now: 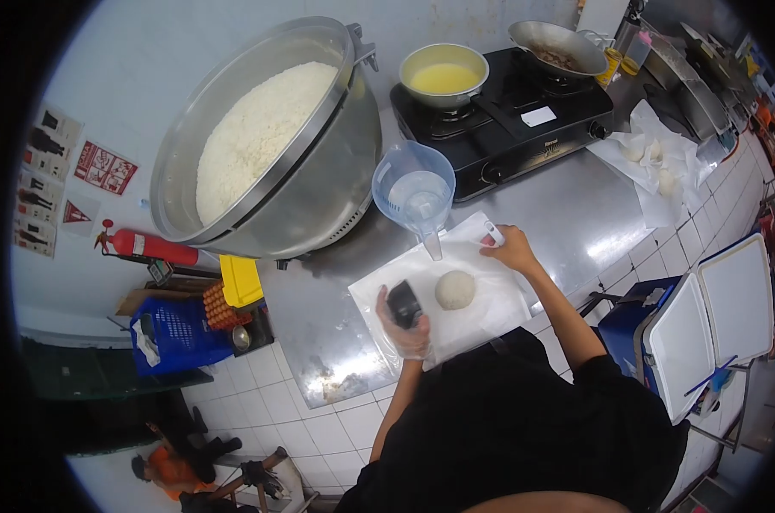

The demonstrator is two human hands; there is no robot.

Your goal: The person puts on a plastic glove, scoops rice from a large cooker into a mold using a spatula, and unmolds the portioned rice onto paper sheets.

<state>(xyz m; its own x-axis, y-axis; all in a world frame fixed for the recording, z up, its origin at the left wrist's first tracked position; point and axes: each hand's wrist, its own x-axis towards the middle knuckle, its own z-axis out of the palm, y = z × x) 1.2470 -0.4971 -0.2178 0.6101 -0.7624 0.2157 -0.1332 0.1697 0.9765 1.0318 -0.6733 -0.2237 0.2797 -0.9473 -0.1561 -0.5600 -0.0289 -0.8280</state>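
My left hand (402, 329), in a clear plastic glove, is wrapped round a small black bowl (403, 303) over the left part of the white paper (374, 293). A round mound of rice (455, 290) sits on the paper between my hands. My right hand (508, 248) is at the paper's upper right, its fingers closed on a white handle (493, 232); what the handle belongs to is unclear. Just beyond the paper stands a clear bluish jug (414, 192) with water in it.
A large steel pot of rice (268, 137) stands at the back left. Behind the jug, a black gas stove (511, 128) carries a pot of yellow liquid (444, 79) and a pan (556, 51). Crumpled white paper (652, 158) lies right. A person in orange (172, 468) is at lower left.
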